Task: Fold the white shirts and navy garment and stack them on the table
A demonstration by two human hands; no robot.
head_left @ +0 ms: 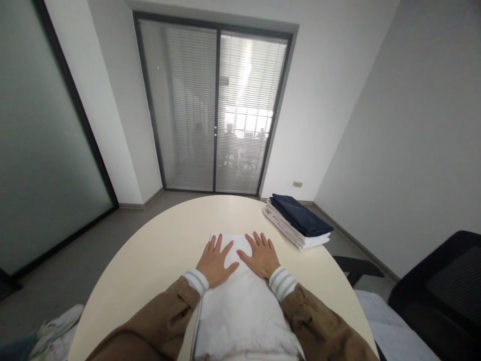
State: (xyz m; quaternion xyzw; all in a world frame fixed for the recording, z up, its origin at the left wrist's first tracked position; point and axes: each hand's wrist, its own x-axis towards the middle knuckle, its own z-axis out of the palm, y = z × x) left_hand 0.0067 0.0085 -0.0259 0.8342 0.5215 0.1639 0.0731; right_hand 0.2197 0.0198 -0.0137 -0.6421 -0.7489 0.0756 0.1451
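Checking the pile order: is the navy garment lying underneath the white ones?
No, the navy garment lies on top of the white folded pieces at the table's far right edge.

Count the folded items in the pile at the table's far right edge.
2 visible: a navy folded cloth on top, a white one beneath it. More layers may be hidden.
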